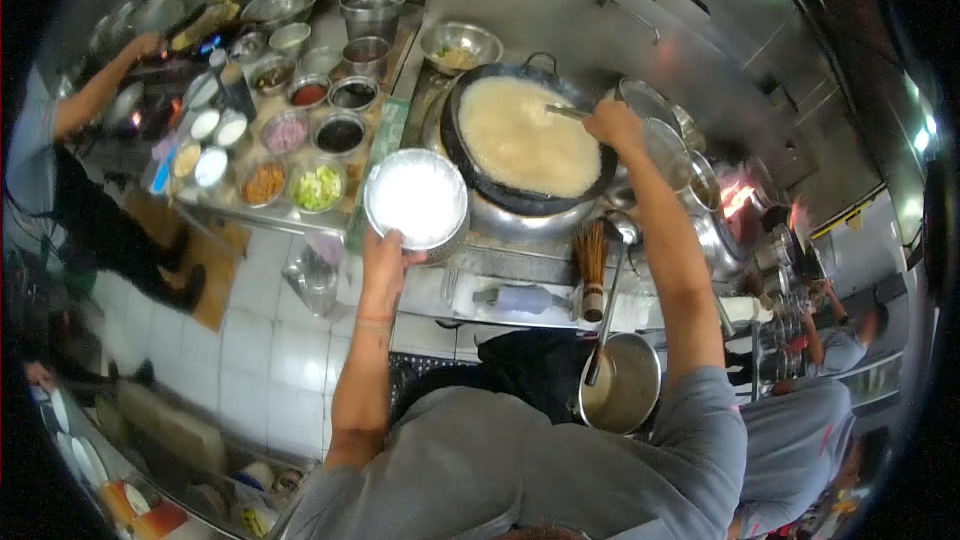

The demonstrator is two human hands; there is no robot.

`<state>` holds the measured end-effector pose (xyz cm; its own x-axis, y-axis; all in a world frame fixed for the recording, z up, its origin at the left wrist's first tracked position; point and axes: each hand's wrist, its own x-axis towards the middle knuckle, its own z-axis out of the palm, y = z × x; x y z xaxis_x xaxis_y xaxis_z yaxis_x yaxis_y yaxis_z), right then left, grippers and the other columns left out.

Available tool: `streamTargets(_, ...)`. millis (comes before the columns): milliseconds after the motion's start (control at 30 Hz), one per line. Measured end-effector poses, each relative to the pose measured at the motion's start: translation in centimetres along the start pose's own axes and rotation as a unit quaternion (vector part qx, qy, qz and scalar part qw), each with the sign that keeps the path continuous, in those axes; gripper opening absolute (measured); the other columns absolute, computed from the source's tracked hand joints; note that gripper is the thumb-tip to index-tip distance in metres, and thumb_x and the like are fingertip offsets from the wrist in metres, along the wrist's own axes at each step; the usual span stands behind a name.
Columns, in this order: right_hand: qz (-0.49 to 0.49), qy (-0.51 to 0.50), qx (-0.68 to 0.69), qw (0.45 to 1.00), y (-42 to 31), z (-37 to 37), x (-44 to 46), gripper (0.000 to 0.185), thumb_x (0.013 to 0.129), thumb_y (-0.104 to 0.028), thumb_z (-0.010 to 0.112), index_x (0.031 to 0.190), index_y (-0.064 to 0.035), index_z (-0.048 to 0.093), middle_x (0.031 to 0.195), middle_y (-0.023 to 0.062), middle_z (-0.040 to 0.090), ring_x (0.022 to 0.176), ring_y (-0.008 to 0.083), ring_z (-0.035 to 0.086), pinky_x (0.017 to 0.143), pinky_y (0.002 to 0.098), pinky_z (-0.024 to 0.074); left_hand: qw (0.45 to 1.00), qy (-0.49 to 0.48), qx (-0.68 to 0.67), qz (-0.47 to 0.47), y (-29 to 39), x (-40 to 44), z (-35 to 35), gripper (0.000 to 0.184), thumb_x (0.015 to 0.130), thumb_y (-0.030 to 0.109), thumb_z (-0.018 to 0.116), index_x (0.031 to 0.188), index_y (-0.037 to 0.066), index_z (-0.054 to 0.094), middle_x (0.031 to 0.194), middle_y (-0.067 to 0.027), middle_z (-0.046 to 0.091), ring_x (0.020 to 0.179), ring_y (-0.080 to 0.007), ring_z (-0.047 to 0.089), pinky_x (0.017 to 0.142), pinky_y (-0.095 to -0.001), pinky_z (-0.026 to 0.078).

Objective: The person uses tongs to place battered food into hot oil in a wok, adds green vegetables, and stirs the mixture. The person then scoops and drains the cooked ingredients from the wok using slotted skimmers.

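My left hand (388,252) is closed on the near rim of a round metal bowl (458,223). White, powdery-looking contents (415,198) fill much of that bowl, which is to the left of a large black wok (456,165). Pale, cloudy, foamy liquid (525,140) fills the wok. Over the wok's right rim, my right hand (613,127) is wrapped around a metal utensil (567,111). Its tip is over or in the liquid, and its exact kind cannot be made out.
Bowls of chopped greens (318,187), purple pieces (286,132) and dark sauce (340,133) crowd the left counter. A bamboo brush (591,265) and ladle (607,310) lie in front. Below is a pot (630,385). Flames (738,200) burn at right. Other people (840,340) stand nearby.
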<state>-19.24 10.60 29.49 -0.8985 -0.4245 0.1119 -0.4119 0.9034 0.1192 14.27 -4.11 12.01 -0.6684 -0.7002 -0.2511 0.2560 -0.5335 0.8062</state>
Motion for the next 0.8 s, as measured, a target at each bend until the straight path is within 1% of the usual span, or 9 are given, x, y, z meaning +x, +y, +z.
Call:
streamTargets(133,-0.024,0.037,0.01,0.999,-0.8,-4.0,-5.0,0.045,0.079,-0.035,0.06,0.113,-0.0054,0.06,0.111,0.0182,0.06,0.1,0.0345,0.06,0.088,0.0424,0.0462,1.0,-0.023,-0.007,-0.004,0.5,0.5,0.6,0.053,0.077,-0.002,0.04,0.13,0.001,0.032,0.112,-0.0173,0.052,0.083,-0.0243,0.063,0.049,-0.0283,0.057)
streamTargets(200,-0.118,0.037,0.075,0.989,-1.5,-6.6,-9.1,0.042,0.078,-0.033,0.064,0.111,-0.008,0.061,0.107,0.0143,0.063,0.092,0.0322,0.063,0.082,0.0405,0.0491,0.999,-0.034,-0.004,-0.001,1.1,0.2,1.4,0.055,0.078,-0.004,0.042,0.131,0.002,0.03,0.115,-0.0164,0.051,0.089,-0.0249,0.061,0.051,-0.029,0.058)
streamTargets(233,-0.122,0.033,0.077,0.989,-2.1,-7.1,-11.0,0.042,0.078,-0.033,0.064,0.111,-0.008,0.061,0.107,0.0143,0.063,0.092,0.0322,0.063,0.082,0.0405,0.0491,1.0,-0.029,-0.003,-0.001,1.5,-0.1,1.9,0.055,0.078,-0.004,0.042,0.131,0.002,0.03,0.115,-0.0164,0.051,0.089,-0.0249,0.061,0.051,-0.029,0.058)
streamTargets(267,-0.185,0.037,0.058,0.98,-3.0,-7.3,-13.2,0.037,0.076,-0.031,0.066,0.106,-0.0085,0.063,0.101,0.0135,0.064,0.088,0.0314,0.064,0.077,0.0407,0.05,0.999,-0.039,-0.002,0.012,1.8,-0.3,2.6,0.054,0.079,-0.004,0.042,0.132,0.002,0.029,0.115,-0.0164,0.05,0.089,-0.0249,0.061,0.052,-0.0292,0.058)
streamTargets(367,-0.328,0.066,0.024,0.942,-4.9,-5.2,-17.3,0.028,0.073,-0.025,0.069,0.096,-0.0086,0.066,0.086,0.0116,0.065,0.075,0.0281,0.065,0.063,0.0391,0.0507,0.998,-0.055,-0.001,0.027,2.1,-0.4,4.1,0.054,0.08,-0.005,0.041,0.132,0.003,0.029,0.116,-0.0167,0.05,0.091,-0.025,0.061,0.054,-0.0303,0.059)
streamTargets(433,-0.354,0.117,-0.05,0.927,-6.0,-2.4,-17.9,0.024,0.072,-0.022,0.069,0.09,-0.0069,0.064,0.079,0.0107,0.063,0.068,0.0271,0.064,0.058,0.039,0.0498,0.997,-0.075,-0.003,0.034,2.6,-0.7,4.9,0.053,0.08,-0.005,0.04,0.132,0.002,0.029,0.116,-0.0172,0.05,0.091,-0.0254,0.061,0.054,-0.0307,0.059)
streamTargets(467,-0.374,0.159,-0.022,0.914,-6.3,-1.5,-17.9,0.021,0.071,-0.019,0.068,0.086,-0.0047,0.061,0.074,0.0092,0.061,0.061,0.0268,0.062,0.053,0.0385,0.0486,0.996,-0.078,-0.002,0.034,2.7,-0.8,5.1,0.053,0.08,-0.005,0.04,0.132,0.002,0.029,0.116,-0.0172,0.05,0.091,-0.0254,0.061,0.054,-0.0307,0.059)
streamTargets(700,-0.36,0.203,0.01,0.91,-5.6,-1.9,-18.1,0.021,0.069,-0.018,0.069,0.083,-0.0049,0.059,0.072,0.0076,0.059,0.059,0.0258,0.062,0.048,0.0351,0.0477,0.997,-0.071,0.003,0.005,1.1,0.4,3.9,0.049,0.081,-0.004,0.04,0.129,0.0,0.03,0.116,-0.018,0.05,0.09,-0.0272,0.061,0.055,-0.0321,0.059)
streamTargets(800,-0.346,0.155,0.042,0.924,-5.6,-3.1,-19.3,0.015,0.066,-0.007,0.06,0.081,-0.0037,0.059,0.077,0.0103,0.061,0.064,0.0266,0.064,0.054,0.0381,0.0507,0.997,-0.073,-0.002,0.009,0.7,0.4,3.8,0.049,0.081,-0.003,0.04,0.129,-0.001,0.03,0.116,-0.0181,0.05,0.091,-0.0273,0.061,0.055,-0.0322,0.059)
